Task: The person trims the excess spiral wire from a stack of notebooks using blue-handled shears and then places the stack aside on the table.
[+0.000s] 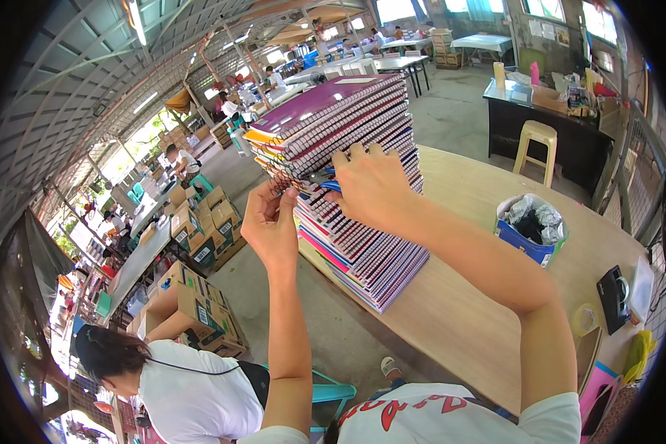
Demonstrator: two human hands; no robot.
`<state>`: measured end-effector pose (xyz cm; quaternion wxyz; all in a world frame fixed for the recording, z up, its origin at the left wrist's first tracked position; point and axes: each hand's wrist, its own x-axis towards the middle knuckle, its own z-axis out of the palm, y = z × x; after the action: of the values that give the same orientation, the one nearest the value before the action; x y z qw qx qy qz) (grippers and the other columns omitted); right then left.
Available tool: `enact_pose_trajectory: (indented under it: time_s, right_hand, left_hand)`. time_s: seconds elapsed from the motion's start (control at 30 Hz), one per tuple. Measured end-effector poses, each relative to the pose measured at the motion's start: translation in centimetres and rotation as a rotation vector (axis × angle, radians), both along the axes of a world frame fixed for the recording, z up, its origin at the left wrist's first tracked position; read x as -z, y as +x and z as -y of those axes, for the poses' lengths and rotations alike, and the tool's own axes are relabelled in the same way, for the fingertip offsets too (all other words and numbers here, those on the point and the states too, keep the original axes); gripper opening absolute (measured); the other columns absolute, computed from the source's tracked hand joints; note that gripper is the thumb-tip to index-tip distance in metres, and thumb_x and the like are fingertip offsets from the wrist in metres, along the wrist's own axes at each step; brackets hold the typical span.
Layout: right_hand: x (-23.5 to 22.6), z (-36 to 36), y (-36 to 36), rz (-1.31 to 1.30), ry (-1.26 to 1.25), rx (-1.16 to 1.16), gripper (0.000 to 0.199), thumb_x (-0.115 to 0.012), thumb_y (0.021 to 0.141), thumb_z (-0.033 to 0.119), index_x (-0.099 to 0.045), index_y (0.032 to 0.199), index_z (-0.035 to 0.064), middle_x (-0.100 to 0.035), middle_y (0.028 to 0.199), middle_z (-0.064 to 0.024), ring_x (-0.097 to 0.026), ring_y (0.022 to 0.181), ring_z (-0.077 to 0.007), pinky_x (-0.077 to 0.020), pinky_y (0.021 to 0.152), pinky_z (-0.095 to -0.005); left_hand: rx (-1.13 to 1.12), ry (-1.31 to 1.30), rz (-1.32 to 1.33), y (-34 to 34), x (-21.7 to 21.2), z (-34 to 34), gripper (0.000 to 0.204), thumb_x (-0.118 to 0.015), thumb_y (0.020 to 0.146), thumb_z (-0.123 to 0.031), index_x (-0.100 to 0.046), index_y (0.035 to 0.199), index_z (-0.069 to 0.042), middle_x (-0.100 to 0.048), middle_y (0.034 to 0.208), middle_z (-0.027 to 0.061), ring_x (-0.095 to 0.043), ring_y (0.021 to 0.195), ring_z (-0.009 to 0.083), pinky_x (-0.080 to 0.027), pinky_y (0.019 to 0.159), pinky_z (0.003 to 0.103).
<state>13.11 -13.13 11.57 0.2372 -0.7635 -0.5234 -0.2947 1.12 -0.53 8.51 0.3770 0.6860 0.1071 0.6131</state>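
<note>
A tall stack of spiral notebooks (362, 259) stands on the wooden table, with a purple cover (314, 103) on top. Toward the stack's left corner, my left hand (270, 222) has thumb and fingers pinched on the end of a dark spiral wire (281, 184). My right hand (371, 183) is closed around pliers (331, 185) with blue handles. Their jaws point left, close to the wire's end and my left fingertips. Whether the jaws touch the wire is too small to tell.
The wooden table (466, 311) carries a blue box (529, 235) with crumpled plastic, a tape roll (584, 318) and a black case (613, 300). A stool (536, 148) stands by a dark desk (547, 133). At lower left a person in white (192, 392) sits near cardboard boxes (200, 311).
</note>
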Motion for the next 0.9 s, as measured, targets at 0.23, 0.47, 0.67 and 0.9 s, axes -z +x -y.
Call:
enact_pose_trajectory:
  time_s: [0.23,0.47,0.67,0.9]
  right_hand:
    - [-0.2,-0.9,1.2,-0.102,-0.061,-0.108,0.032,-0.07,0.085,0.03,-0.063,0.091,-0.0001,-0.066,0.082,-0.0188,-0.069,0.079,-0.0338,-0.0547,0.066,-0.0445]
    - [0.1,0.5,1.3,-0.121,0.026,-0.123,0.032,-0.07,0.085,0.033,-0.063,0.091,0.0029,-0.067,0.083,-0.0149,-0.068,0.08,-0.0332,-0.0534,0.069,-0.045]
    - [-0.3,0.1,0.1,0.031,0.078,-0.015,0.042,-0.076,0.079,0.037,-0.062,0.099,0.0039,-0.066,0.092,-0.013,-0.066,0.086,-0.0323,-0.0519,0.071,-0.0443]
    - [-0.5,-0.9,0.2,-0.022,0.058,-0.078,0.027,-0.074,0.076,0.023,-0.065,0.091,0.0022,-0.069,0.087,-0.0147,-0.069,0.08,-0.0328,-0.0541,0.066,-0.0445]
  left_hand:
    - [-0.009,0.006,0.008,0.1,0.0,-0.1,0.018,-0.069,0.089,0.001,-0.064,0.105,0.004,-0.07,0.091,0.0073,-0.066,0.082,0.01,-0.052,0.072,0.023]
    - [-0.022,0.017,0.012,0.1,-0.4,0.1,0.017,-0.068,0.089,0.0,-0.065,0.106,0.003,-0.071,0.091,0.0072,-0.066,0.082,0.0099,-0.054,0.071,0.024]
    - [-0.062,0.05,-0.004,0.0,-0.1,-0.3,0.017,-0.068,0.089,0.001,-0.067,0.105,0.002,-0.071,0.092,0.0062,-0.066,0.083,0.0095,-0.054,0.071,0.024]
    - [-0.048,0.05,0.001,0.0,-0.1,-0.2,0.015,-0.067,0.09,0.001,-0.066,0.105,0.003,-0.071,0.091,0.007,-0.067,0.082,0.0101,-0.054,0.071,0.024]
